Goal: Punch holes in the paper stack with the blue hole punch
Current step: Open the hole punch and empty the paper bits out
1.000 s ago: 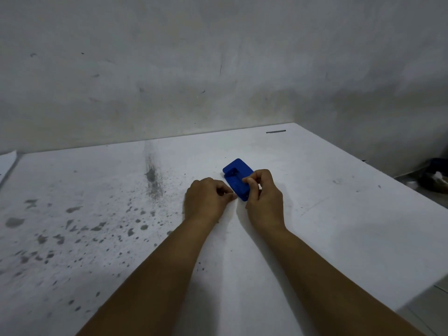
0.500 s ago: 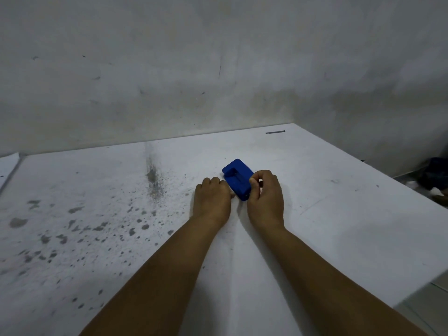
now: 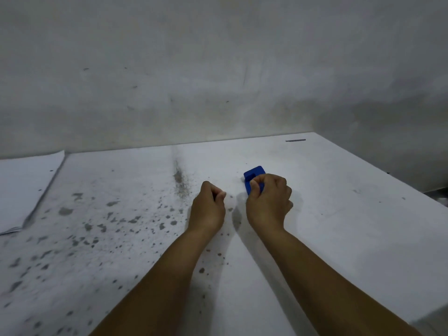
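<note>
The blue hole punch (image 3: 253, 177) sits on the white table (image 3: 339, 226), right of centre. My right hand (image 3: 269, 202) is curled over its near end and grips it; only the punch's far part shows. My left hand (image 3: 208, 207) rests beside it as a loose fist, a short gap away from the punch, with nothing visible in it. The paper stack (image 3: 26, 187) lies flat at the far left edge of the table, far from both hands.
Dark stains and speckles (image 3: 109, 221) cover the table's left half. A grey wall (image 3: 218, 69) stands right behind the table. A small dark strip (image 3: 295, 140) lies near the back right corner. The table's right edge drops off at the lower right.
My left hand has come off the punch and drawn back to the left. My right hand now covers more of the punch. The view has shifted, bringing the paper stack into sight.
</note>
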